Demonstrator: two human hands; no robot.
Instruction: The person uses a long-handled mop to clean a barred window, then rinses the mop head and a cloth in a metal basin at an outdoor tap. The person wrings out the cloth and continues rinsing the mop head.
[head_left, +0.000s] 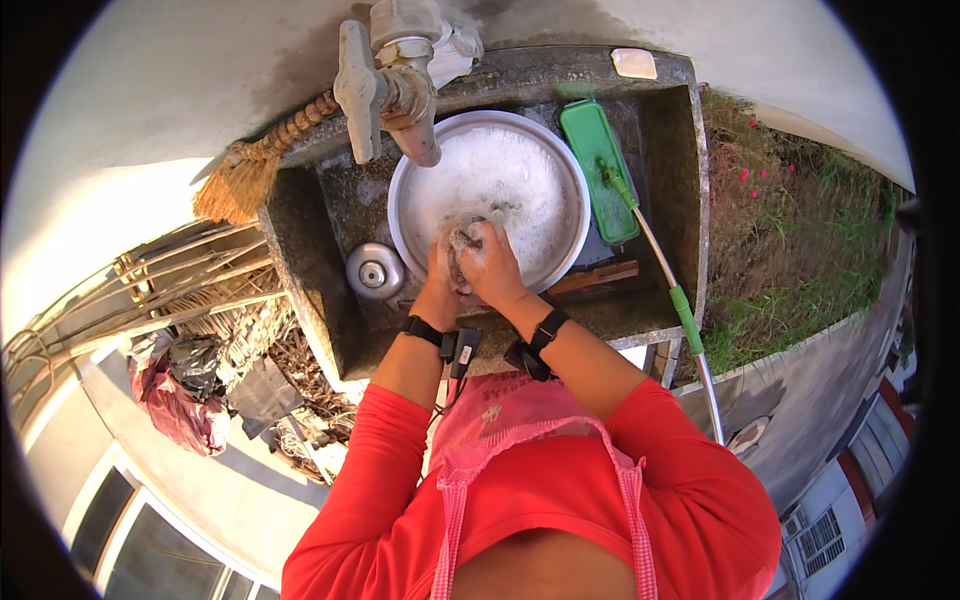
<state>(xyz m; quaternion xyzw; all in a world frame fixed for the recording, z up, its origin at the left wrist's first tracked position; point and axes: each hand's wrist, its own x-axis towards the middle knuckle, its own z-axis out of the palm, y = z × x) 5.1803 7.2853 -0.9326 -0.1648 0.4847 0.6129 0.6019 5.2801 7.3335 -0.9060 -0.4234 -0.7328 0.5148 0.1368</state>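
Over the near part of a round metal basin (581, 202), both of my hands are closed on a dark wet cloth (469, 238) covered in suds. My left hand (441, 266) grips it from the left, and my right hand (491, 262) presses on it from the right. White soap foam (510, 165) fills most of the basin. Foam and fingers hide much of the cloth, so its shape cannot be made out. The basin stands inside a concrete sink (480, 345), below a tap (405, 97) with a lever handle.
A green mop bucket (592, 135) stands right of the basin, with a green-and-metal mop handle (679, 300) slanting over the sink's edge. A metal lid (375, 271) lies at left, a wood strip (596, 277) at right. A soap bar (634, 64) and straw broom (251, 169) rest at the rim.
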